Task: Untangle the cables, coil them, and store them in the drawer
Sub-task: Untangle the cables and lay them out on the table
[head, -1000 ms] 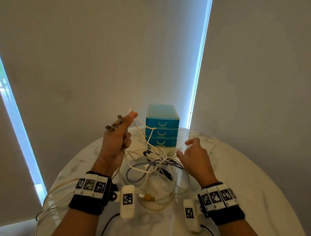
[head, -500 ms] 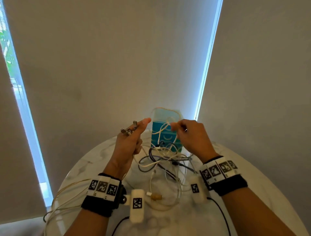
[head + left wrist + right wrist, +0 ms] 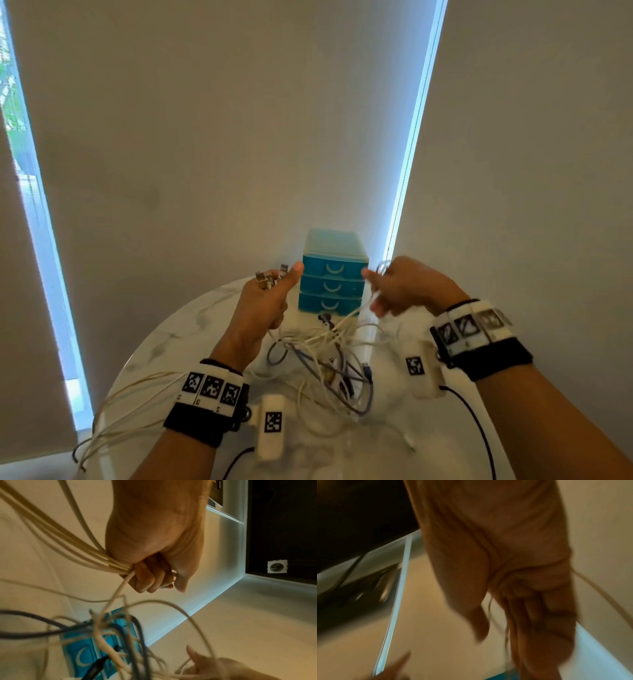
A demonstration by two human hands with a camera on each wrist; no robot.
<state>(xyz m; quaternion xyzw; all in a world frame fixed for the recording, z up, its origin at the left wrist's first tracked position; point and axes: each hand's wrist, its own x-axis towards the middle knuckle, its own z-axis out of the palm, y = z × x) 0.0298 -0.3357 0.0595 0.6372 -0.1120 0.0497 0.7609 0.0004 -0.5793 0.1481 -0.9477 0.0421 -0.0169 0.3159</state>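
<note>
Midway through untangling: left hand fingers clench several cream cables; right hand pinches one strand; drawer unit shut.

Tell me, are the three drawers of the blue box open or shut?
Shut. In the head view all three fronts of the blue drawer box sit flush, one above another, none pulled out. The cables lie tangled on the table.
</note>
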